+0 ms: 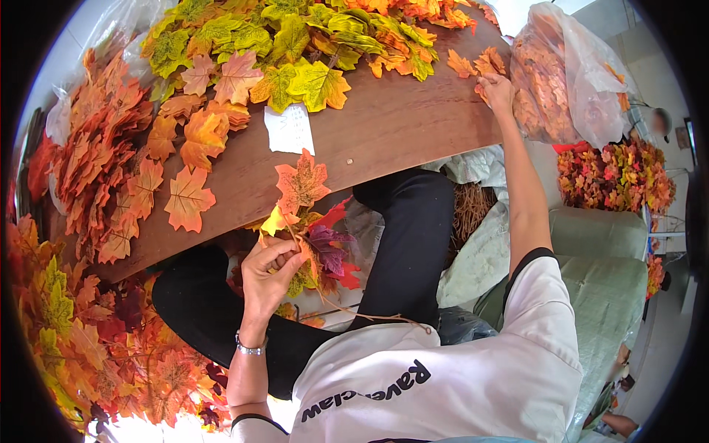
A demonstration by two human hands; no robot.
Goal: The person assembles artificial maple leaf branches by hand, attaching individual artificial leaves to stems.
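Observation:
My left hand [269,269] grips a bunch of artificial maple leaves on a thin vine [314,236], orange, yellow, red and purple, held over my lap just in front of the table's edge. A bracelet sits on that wrist. My right hand [496,90] is stretched out to the far right corner of the brown wooden table [399,125]. Its fingers are closed on one of several small orange leaves [480,65] lying there, next to a clear plastic bag of orange leaves [561,81].
Yellow-green leaves [295,44] are heaped along the table's back and orange leaves [111,155] on its left. A white paper slip [289,129] lies mid-table. More leaf garlands [96,340] pile at lower left, and green sacks [605,273] at right.

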